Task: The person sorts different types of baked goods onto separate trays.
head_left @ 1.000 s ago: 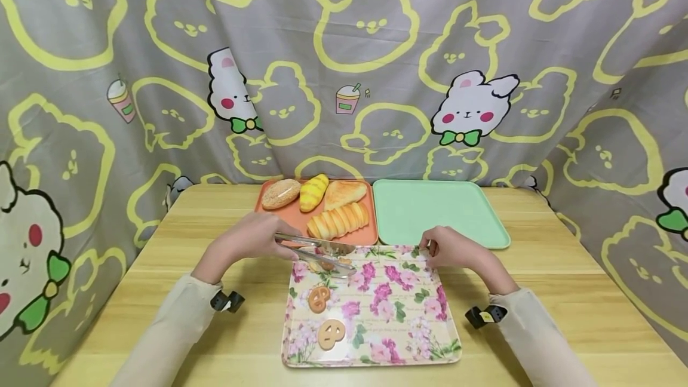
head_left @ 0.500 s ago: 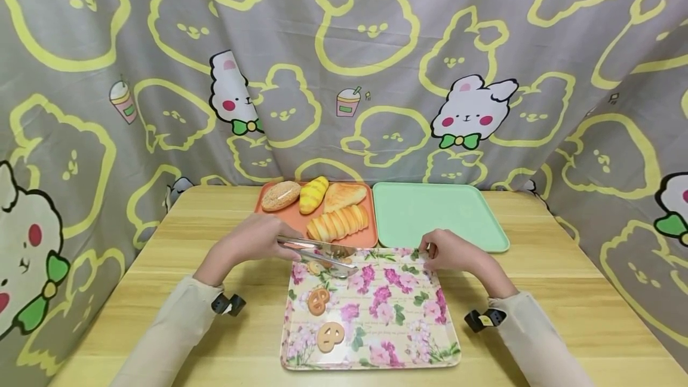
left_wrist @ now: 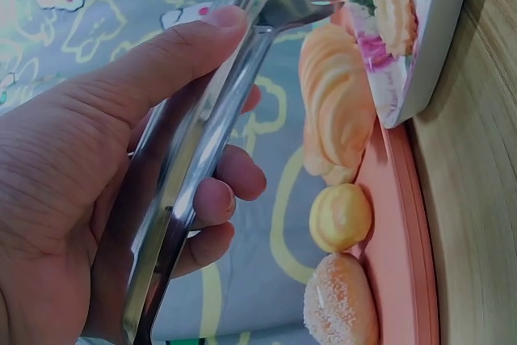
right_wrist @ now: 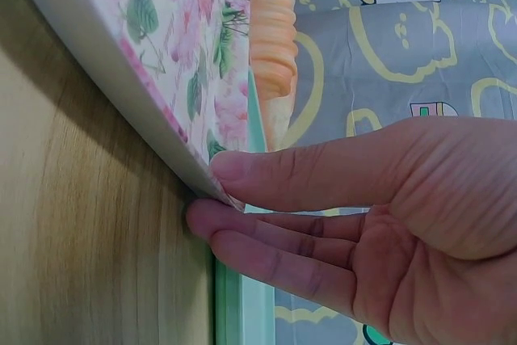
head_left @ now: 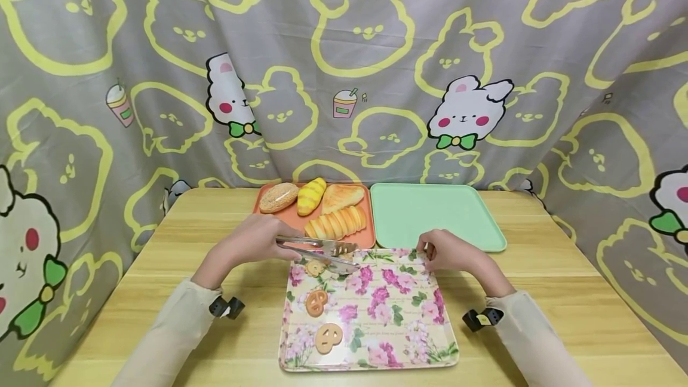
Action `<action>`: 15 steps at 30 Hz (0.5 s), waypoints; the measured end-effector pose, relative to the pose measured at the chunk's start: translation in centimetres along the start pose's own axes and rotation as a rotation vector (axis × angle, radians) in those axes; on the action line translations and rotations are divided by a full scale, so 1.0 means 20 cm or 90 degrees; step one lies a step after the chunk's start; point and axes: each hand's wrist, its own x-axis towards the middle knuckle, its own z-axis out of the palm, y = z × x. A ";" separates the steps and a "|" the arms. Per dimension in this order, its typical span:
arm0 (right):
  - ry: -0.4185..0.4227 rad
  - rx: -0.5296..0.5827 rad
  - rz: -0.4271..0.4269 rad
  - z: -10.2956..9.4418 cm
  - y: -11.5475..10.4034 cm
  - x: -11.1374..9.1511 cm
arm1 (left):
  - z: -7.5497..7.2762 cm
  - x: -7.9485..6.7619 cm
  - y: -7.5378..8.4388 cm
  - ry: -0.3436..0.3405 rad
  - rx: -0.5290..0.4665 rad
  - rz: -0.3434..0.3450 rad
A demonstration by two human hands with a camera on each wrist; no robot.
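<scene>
My left hand [head_left: 252, 240] holds metal tongs [left_wrist: 214, 131], thumb along one arm and fingers curled at the other side. The tongs' ends hover over the back left of a floral tray [head_left: 371, 324]; a small tan piece shows near them, but whether they touch it cannot be seen. A round scalloped cookie [head_left: 314, 267] lies below the tongs. Nearer the front lie a brown pretzel-shaped cookie [head_left: 317, 302] and a paler one [head_left: 328, 338]. With thumb and fingers, my right hand [right_wrist: 323, 208] pinches the tray's back right corner.
Behind the floral tray, an orange tray [head_left: 290, 220] bears a seeded bun [head_left: 278, 197], a yellow striped bread [head_left: 311, 196], a toast triangle [head_left: 342, 197] and a ridged loaf [head_left: 337, 223]. Beside it lies a green tray [head_left: 435, 214]. A patterned curtain [head_left: 371, 94] hangs behind the wooden table [head_left: 564, 315].
The tongs' ends have shifted slightly up and right, and the scalloped cookie beneath now shows more fully. My right hand stays at the tray's corner.
</scene>
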 end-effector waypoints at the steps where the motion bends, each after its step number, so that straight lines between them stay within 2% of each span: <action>1: 0.000 -0.001 0.002 0.00 0.00 0.00 | 0.00 0.00 0.00 0.004 -0.001 0.003; 5: 0.000 -0.007 0.007 0.00 0.00 0.00 | -0.01 0.00 0.01 0.010 -0.006 0.010; 11: 0.000 -0.010 0.011 0.01 0.00 0.00 | -0.01 0.01 0.03 0.044 0.010 0.009; 15: 0.001 -0.006 0.016 0.01 0.01 0.00 | -0.01 0.01 0.03 0.028 0.008 -0.003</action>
